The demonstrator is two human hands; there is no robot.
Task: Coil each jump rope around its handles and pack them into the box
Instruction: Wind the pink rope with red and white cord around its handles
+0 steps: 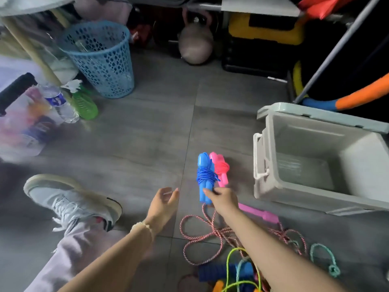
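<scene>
Blue jump rope [205, 175]: how was it held?
— Right hand [223, 199] pinched its handle ends; left hand [163, 204] was spread, empty. Bundle was just left of the box [294, 197]. Coils needed pinning while lowered inside.

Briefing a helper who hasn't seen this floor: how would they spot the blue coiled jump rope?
Find the open grey box on the right. Just left of it, the right hand grips a wound bundle. It has blue handles wrapped in blue cord, unlike the pink bundle beside it.
</scene>
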